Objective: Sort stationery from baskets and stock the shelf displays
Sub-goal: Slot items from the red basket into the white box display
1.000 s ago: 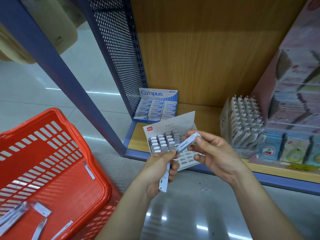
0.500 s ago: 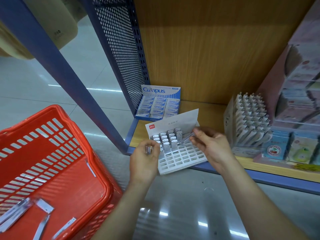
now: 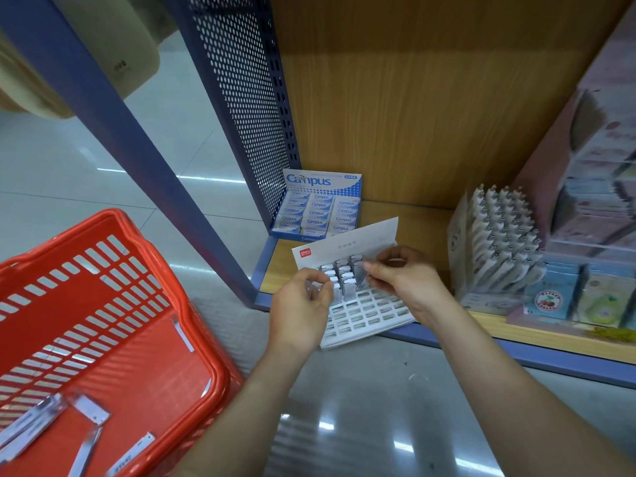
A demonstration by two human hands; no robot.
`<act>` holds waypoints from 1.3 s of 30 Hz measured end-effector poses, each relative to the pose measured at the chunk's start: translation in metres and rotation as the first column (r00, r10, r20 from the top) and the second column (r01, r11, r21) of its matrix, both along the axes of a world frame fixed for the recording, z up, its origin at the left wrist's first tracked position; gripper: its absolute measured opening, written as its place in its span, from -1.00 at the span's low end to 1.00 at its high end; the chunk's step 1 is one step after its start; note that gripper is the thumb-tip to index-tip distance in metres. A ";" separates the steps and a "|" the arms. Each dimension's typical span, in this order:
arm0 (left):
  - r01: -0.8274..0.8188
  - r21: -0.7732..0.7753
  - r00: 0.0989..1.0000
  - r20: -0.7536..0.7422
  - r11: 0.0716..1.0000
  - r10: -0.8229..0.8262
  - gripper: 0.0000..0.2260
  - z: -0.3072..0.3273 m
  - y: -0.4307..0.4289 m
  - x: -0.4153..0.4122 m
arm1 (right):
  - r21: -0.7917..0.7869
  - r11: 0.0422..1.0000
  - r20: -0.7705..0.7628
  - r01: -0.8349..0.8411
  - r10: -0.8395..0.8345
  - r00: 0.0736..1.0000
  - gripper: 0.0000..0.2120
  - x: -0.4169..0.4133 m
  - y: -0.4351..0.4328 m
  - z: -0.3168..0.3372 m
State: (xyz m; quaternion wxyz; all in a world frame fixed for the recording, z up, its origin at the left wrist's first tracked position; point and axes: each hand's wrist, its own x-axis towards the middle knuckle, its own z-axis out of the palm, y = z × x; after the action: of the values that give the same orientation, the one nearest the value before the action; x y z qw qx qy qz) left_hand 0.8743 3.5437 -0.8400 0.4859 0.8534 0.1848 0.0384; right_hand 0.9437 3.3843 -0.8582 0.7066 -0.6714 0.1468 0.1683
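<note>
Your right grip [image 3: 406, 280] pinches a slim grey case [image 3: 361, 281] near its upper end between thumb and forefinger. The case's lower tip points into the white slotted tray [image 3: 368, 318] just beneath the fingers, beside the cases already standing there. Your left grip [image 3: 303, 304] is curled round a second case [image 3: 311, 290], touching the tray's left edge.

These cases look light, stiff and smooth-sided, so a loose pinch would probably let one twist or slip. Take each by its flat faces near the top and leave the bottom free to find a slot.

Both forearms reach forward with the hands close together over the tray, their backs turned up toward you. More loose cases [image 3: 87, 409] lie in the red basket [image 3: 69, 327], well to the left of your left grip.
</note>
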 end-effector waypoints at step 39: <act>-0.117 -0.871 0.993 -0.091 0.477 0.076 -0.68 0.033 -0.017 0.000 | 0.144 0.929 0.004 -0.341 0.344 0.939 -0.85 -0.061 0.010 0.033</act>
State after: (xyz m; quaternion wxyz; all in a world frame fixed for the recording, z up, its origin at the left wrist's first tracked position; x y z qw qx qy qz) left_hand 0.8742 3.5268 -0.8070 0.8456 0.4763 0.2358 -0.0505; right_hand 0.8831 3.3940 -0.8250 0.7112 -0.6325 0.0226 0.3059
